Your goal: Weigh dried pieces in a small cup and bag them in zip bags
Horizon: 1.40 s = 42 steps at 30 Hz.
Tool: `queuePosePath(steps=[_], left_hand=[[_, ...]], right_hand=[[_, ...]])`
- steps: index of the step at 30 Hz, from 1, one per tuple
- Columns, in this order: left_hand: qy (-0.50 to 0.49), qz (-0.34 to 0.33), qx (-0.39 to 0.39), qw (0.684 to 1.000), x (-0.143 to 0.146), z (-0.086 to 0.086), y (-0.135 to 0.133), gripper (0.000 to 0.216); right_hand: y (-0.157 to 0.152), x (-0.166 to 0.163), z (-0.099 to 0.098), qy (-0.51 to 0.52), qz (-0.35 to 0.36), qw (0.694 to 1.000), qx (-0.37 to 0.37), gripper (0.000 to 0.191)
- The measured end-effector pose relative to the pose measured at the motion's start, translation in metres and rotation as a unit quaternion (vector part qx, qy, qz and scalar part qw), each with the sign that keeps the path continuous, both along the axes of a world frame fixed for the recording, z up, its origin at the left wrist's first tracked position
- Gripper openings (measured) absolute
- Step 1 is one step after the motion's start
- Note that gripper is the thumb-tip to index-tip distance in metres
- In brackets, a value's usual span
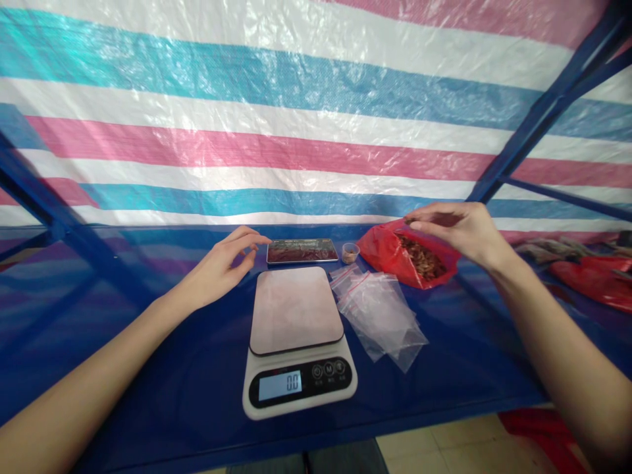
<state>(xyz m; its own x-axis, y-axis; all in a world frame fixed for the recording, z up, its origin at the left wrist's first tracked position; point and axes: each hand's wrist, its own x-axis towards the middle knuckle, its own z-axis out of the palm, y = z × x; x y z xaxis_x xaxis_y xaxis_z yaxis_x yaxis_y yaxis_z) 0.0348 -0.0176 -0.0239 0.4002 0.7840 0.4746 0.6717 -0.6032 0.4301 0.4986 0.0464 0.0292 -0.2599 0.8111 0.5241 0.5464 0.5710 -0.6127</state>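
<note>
My left hand (pixel 224 266) is open, its fingers loosely bent and apart, with the index fingertip at the left end of a phone-like flat device (pixel 302 251); whether it touches I cannot tell. Over the open red plastic bag (pixel 380 247), my right hand (pixel 457 227) is closed in a pinch, with a small dark bit at the fingertips that I cannot make out. Brown dried flakes (pixel 419 255) fill the bag. Between my arms stands a white digital kitchen scale (pixel 296 313), its plate bare and its display reading 0.0.
Clear zip-lock bags (pixel 382 316) lie piled right of the scale. A small clear cup (pixel 350 253) with a little brown matter stands by the red bag. Another red bag (pixel 597 280) lies far right. Blue metal posts (pixel 536 135) and a striped plastic sheet (pixel 276 151) bound the blue table (pixel 459 368).
</note>
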Motion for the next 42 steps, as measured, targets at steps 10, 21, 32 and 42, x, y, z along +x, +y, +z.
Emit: queuePosePath(steps=[10,21,32,42], left_hand=[[-0.002,0.005,-0.007,1.000,-0.001,0.001,0.000,0.033],[-0.003,0.003,-0.012,1.000,-0.002,0.001,0.000,0.033],[-0.009,0.008,-0.020,1.000,0.003,0.004,-0.001,0.032],[-0.011,0.004,-0.016,1.000,0.001,0.002,0.000,0.035]], right_hand=[[0.015,-0.090,-0.006,-0.173,0.171,0.970,-0.011,0.014],[0.010,-0.102,-0.006,-0.244,0.235,0.941,-0.005,0.023],[0.017,-0.096,-0.012,-0.201,0.193,0.960,-0.027,0.020],[0.017,-0.092,-0.013,-0.188,0.176,0.966,-0.008,0.034]])
